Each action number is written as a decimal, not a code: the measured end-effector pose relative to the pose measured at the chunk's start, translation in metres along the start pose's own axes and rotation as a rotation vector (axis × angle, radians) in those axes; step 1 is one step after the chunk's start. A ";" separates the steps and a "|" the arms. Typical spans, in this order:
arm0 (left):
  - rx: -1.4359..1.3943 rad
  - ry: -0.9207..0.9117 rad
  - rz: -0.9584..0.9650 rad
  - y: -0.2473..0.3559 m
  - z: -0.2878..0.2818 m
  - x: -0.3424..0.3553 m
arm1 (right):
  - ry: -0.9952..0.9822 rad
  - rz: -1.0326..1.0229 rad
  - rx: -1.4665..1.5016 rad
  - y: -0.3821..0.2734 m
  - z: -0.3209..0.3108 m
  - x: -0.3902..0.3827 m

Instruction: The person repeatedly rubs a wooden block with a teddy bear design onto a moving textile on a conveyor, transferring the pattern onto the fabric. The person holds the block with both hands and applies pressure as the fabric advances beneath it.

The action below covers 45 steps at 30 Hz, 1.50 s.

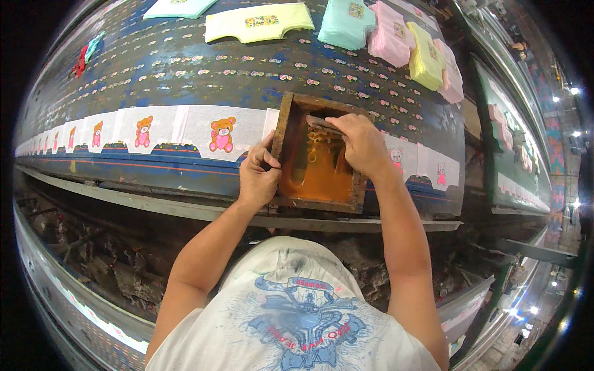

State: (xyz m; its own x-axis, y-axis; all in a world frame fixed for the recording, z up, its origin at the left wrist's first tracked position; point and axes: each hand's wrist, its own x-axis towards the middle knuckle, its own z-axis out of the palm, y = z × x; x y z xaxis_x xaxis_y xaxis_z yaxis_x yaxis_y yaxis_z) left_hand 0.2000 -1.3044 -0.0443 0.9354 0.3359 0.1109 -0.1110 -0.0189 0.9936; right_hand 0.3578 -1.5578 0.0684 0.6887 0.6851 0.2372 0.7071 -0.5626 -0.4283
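Work in hand: a small wooden printing screen [317, 157] is laid on a strip of white fabric pieces [185, 127] on a long blue printing table [204, 74], and orange ink is being drawn across its mesh.

Screen frame: the wooden frame is stained orange-brown; it sits near the table's front edge, between pieces already showing a bear print [221, 134] and pieces to the right with fainter prints [396, 156].

Left hand [258, 176]: it is closed on the frame's left rail, thumb inside and fingers wrapped outside, so the frame is pinned flat.

Right hand [361, 143]: it is clenched around a squeegee [323, 123] at the far end of the frame; only a short part of the handle is seen, and the blade cannot be made out under the fingers.

Ink: a pool of orange ink is spread over the lower mesh, with a paler open shape visible in the middle.

How the stroke is best made: in judgement, the frame should be kept pressed down without sliding, the blade held at a steady tilt, and one even pull made toward the body so the whole open shape is covered.

Risk: a shifted frame or uneven pressure would likely blur the print or leave gaps.

Farther off: folded small shirts in yellow, mint and pink [390, 34] are laid along the table's far side.
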 end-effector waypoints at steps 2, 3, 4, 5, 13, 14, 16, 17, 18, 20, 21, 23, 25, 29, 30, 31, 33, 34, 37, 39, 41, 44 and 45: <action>0.042 -0.001 0.006 0.001 0.000 0.001 | 0.004 -0.019 -0.075 -0.013 0.007 -0.014; 0.044 0.006 0.012 0.001 0.000 0.001 | 0.006 -0.016 -0.080 -0.019 0.009 -0.021; 0.050 0.009 0.003 0.002 0.001 0.000 | 0.009 -0.016 -0.083 -0.025 0.012 -0.030; 0.046 0.018 0.029 0.002 0.002 0.000 | 0.007 -0.010 -0.085 -0.033 0.015 -0.039; 0.120 0.012 0.081 0.002 0.000 0.000 | 0.011 0.028 -0.049 -0.092 0.025 -0.099; 0.114 0.012 0.078 0.002 0.000 0.000 | -0.001 0.034 -0.041 -0.097 0.024 -0.104; 0.091 0.007 0.068 0.000 -0.001 0.000 | -0.018 0.041 -0.031 -0.105 0.023 -0.112; 0.085 0.003 0.062 -0.001 -0.001 0.000 | -0.021 0.044 -0.023 -0.107 0.022 -0.115; 0.091 0.001 0.043 -0.001 -0.002 0.000 | -0.069 0.069 -0.014 -0.108 0.022 -0.117; 0.040 -0.004 0.032 -0.003 -0.002 0.000 | -0.081 0.090 0.026 -0.112 0.021 -0.126; 0.018 -0.002 0.019 -0.003 -0.002 0.001 | -0.085 0.103 0.048 -0.113 0.021 -0.131; -0.014 -0.008 0.010 -0.001 -0.002 0.002 | -0.001 0.097 0.073 -0.108 0.018 -0.141; -0.039 -0.018 0.037 0.006 -0.001 0.004 | 0.131 0.147 0.086 -0.098 0.017 -0.154; 0.049 -0.033 0.190 0.030 0.015 0.002 | 0.390 0.364 0.240 -0.070 0.014 -0.191; 0.110 -0.040 0.235 0.037 0.022 -0.001 | 0.407 0.415 0.353 -0.062 0.013 -0.202; 0.173 -0.042 0.275 0.042 0.032 -0.003 | 0.425 0.463 0.477 -0.054 0.011 -0.212; 0.170 -0.039 0.314 0.046 0.063 -0.008 | 0.445 0.478 0.515 -0.036 0.005 -0.233; 0.160 -0.039 0.340 0.045 0.082 -0.010 | 0.465 0.471 0.506 -0.025 0.001 -0.242; 0.147 -0.053 0.328 0.036 0.135 -0.014 | 0.500 0.500 0.488 0.009 -0.020 -0.271; 0.169 -0.061 0.336 0.025 0.169 -0.017 | 0.503 0.511 0.462 0.030 -0.034 -0.291; 0.002 -0.070 0.197 0.017 0.197 -0.022 | 0.498 0.494 0.416 0.050 -0.047 -0.306; -0.131 -0.028 -0.015 0.010 0.222 -0.028 | 0.489 0.456 0.452 0.076 -0.061 -0.322; -0.143 -0.029 -0.023 0.009 0.227 -0.029 | 0.483 0.440 0.462 0.082 -0.065 -0.326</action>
State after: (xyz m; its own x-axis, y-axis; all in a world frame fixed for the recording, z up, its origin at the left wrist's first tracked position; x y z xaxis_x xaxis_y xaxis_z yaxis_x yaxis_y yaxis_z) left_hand 0.2477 -1.5281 -0.0342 0.9474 0.3069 0.0903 -0.1339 0.1240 0.9832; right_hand 0.2018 -1.8574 0.0128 0.9572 0.1092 0.2682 0.2891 -0.4140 -0.8632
